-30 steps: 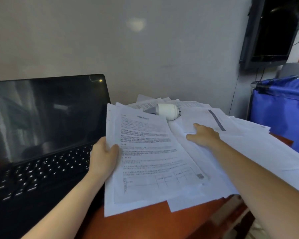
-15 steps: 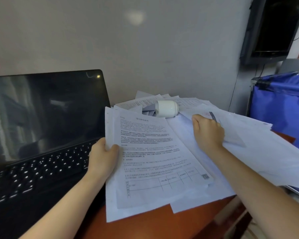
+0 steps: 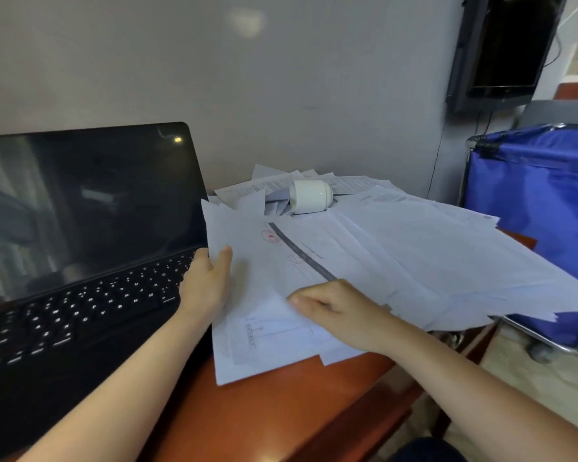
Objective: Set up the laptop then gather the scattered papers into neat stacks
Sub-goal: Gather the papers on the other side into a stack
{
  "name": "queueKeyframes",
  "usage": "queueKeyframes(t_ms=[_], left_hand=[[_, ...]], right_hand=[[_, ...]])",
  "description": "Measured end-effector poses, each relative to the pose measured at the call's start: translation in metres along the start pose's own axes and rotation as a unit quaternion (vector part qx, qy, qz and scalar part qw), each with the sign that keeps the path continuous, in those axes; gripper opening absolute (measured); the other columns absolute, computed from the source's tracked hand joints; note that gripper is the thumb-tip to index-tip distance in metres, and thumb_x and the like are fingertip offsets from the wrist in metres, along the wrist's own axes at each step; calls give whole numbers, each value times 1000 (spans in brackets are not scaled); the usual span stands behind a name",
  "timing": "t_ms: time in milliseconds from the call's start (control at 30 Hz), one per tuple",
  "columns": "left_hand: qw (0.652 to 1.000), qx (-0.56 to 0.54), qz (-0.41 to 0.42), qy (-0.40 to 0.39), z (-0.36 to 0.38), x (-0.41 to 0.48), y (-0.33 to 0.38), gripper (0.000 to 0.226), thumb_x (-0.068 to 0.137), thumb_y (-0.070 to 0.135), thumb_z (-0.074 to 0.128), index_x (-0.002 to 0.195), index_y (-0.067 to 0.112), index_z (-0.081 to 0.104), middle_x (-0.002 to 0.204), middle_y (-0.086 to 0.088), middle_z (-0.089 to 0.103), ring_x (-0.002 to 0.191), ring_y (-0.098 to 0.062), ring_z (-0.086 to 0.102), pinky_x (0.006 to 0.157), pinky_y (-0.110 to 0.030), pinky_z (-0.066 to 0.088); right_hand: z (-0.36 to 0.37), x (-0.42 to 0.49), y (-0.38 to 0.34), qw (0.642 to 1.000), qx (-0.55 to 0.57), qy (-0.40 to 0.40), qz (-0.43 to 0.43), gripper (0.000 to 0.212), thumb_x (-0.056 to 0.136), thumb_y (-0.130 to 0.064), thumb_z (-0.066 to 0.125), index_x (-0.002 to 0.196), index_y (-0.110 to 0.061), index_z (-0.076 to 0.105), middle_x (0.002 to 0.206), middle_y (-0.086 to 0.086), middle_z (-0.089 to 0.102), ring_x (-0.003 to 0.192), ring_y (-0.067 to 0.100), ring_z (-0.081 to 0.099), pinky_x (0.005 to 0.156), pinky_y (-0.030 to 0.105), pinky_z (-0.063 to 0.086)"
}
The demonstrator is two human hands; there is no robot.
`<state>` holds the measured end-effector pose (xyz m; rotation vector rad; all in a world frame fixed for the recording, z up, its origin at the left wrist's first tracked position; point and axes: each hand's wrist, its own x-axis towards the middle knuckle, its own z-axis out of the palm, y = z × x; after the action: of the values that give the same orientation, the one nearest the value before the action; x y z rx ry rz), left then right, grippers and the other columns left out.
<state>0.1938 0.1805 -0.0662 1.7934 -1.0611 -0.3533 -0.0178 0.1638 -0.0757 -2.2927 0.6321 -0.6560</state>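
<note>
Papers (image 3: 397, 248) lie in a loose white spread over the right half of the reddish-brown counter (image 3: 281, 411), many overlapping at odd angles, and the far right ones hang past the counter's edge. The laptop (image 3: 90, 228) stands open just beside them on the left, its screen dark and its black keyboard facing the person.

The left hand (image 3: 207, 285) grips the left edge of a small bundle of the papers, right beside the keyboard, with the thumb lying on top and the fingers hidden underneath. The right hand (image 3: 341, 311) has its fingers curled on a striped sheet (image 3: 301, 258), a page with a grey diagonal band and a red stamp mark, which rests over the bundle the left hand holds. The two hands are near each other but apart, one on each side of that bundle.

A small white container (image 3: 309, 196) lies on its side on the papers at the back, near the grey wall. To the right of the counter stands a blue fabric cart (image 3: 531, 211) on a metal frame, and a dark monitor (image 3: 504, 48) hangs on the wall above it.
</note>
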Motion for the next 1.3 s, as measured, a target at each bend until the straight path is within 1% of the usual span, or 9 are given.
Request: queueKeyframes(t_ms=[133, 267, 367, 467, 667, 833, 1067, 1200, 1300], left_hand=[[999, 34, 26, -7, -2, -1, -2, 29, 87, 11, 55, 116, 7, 49, 104, -4, 56, 96, -28, 54, 91, -40, 46], [998, -60, 35, 7, -5, -4, 1, 26, 88, 6, 53, 114, 8, 51, 103, -2, 56, 94, -23, 55, 81, -34, 45], [997, -76, 14, 12, -6, -2, -1, 22, 89, 6, 49, 111, 5, 52, 97, -3, 56, 90, -24, 55, 77, -32, 42], [999, -34, -20, -8, -4, 3, -4, 26, 88, 15, 51, 110, 2, 53, 102, -10, 60, 89, -28, 56, 74, -33, 44], [999, 42, 29, -18, -2, 1, -2, 35, 88, 10, 54, 122, 6, 49, 109, -6, 56, 101, -29, 54, 89, -37, 44], [993, -23, 117, 25, -4, -6, -1, 21, 88, 8, 55, 109, 9, 57, 97, 1, 60, 90, -22, 57, 79, -33, 43], [994, -41, 93, 25, -3, -6, -4, 19, 88, 8, 55, 106, 8, 59, 97, -3, 63, 89, -25, 59, 78, -33, 44], [997, -30, 71, 3, -1, -7, -3, 19, 88, 7, 53, 106, 8, 58, 96, -2, 60, 88, -24, 56, 75, -32, 41], [999, -3, 47, -22, 2, -9, -1, 13, 88, 8, 48, 99, 10, 55, 92, -2, 58, 84, -23, 54, 69, -31, 39]], right_hand=[[-22, 2, 4, 994, -30, 53, 94, 35, 100, -37, 39, 116, -21, 64, 117, -11, 62, 113, 5, 55, 104, 27, 40], [-53, 6, 25, 940, -169, 91, 281, 59, 97, -38, 45, 148, -17, 26, 152, 3, 31, 138, 23, 31, 112, 35, 27], [-58, 9, 28, 947, -32, 119, 297, 47, 93, -28, 53, 134, -6, 48, 130, 12, 56, 119, 25, 52, 100, 32, 38], [-53, 2, 25, 962, -64, 73, 254, 22, 89, -20, 54, 70, -10, 53, 74, 7, 49, 79, 17, 51, 76, 26, 35], [-83, -12, 32, 859, -403, 98, 299, 41, 89, -41, 51, 126, -22, 52, 134, 1, 46, 127, 27, 37, 98, 38, 33], [-103, -12, 42, 843, -369, 61, 387, 25, 85, -36, 53, 98, -15, 45, 103, 3, 50, 91, 25, 48, 62, 29, 34], [-108, -9, 39, 784, -482, 141, 364, 23, 89, 0, 46, 108, -7, 56, 112, 11, 58, 102, 31, 56, 69, 29, 36], [-93, -12, 5, 795, -501, 225, 257, 13, 91, -5, 46, 84, -13, 54, 86, 9, 58, 76, 30, 49, 60, 29, 31], [-66, -8, -20, 873, -404, 205, 181, 20, 91, -11, 45, 71, -11, 46, 69, 5, 44, 67, 27, 38, 57, 31, 29]])
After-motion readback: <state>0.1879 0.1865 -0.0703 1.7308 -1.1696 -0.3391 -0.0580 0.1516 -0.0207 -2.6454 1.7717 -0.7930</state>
